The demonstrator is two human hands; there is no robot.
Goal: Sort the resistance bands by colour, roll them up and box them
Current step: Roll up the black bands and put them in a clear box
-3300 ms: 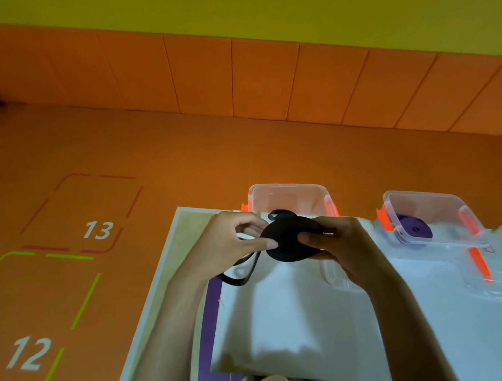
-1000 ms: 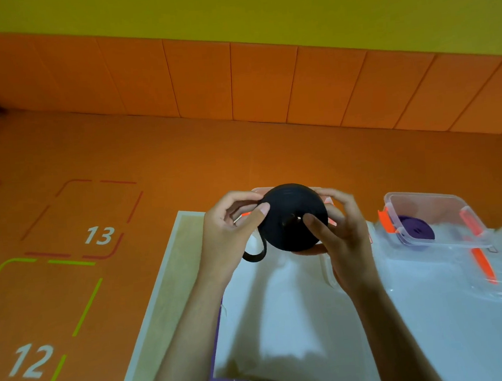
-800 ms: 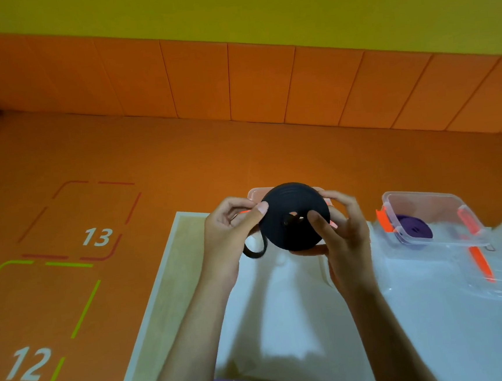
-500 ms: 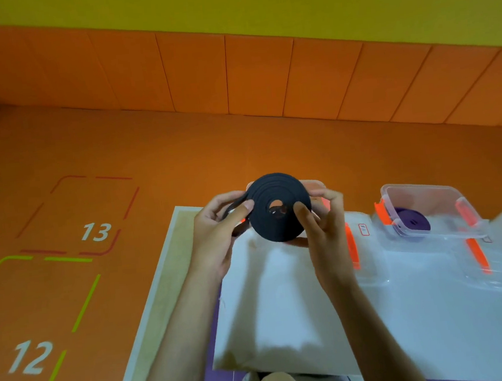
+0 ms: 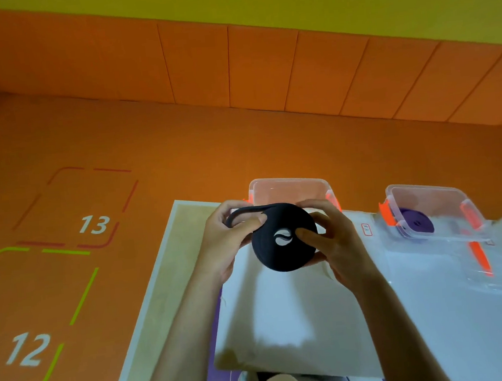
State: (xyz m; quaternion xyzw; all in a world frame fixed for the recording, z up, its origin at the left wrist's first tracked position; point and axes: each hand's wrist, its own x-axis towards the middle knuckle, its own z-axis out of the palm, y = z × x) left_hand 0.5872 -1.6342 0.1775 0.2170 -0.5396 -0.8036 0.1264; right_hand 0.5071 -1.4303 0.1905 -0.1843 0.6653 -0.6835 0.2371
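Orange padded flooring [image 5: 179,154] is running up to an orange panelled wall with a yellow strip above it, and a pale table [image 5: 166,276] with a white sheet [image 5: 285,315] over it is sitting below the hands. Both hands are holding up a rolled black band [image 5: 281,239] just above the sheet. The left hand [image 5: 230,240] is pinching the loose tail end of the band, thumb pressing it down on the coil's left edge, so that little loop is sticking out over the fingers. The right hand [image 5: 330,241] is gripping the coil from the other side, fingers curling round its back and thumb lying on the face next to the centre hole.

Right behind the hands an open clear box [image 5: 289,187] with orange clips is sitting with nothing visible in it. Off to the right of the right hand, well apart, a second clear box [image 5: 426,196] is holding a rolled purple band [image 5: 416,224].
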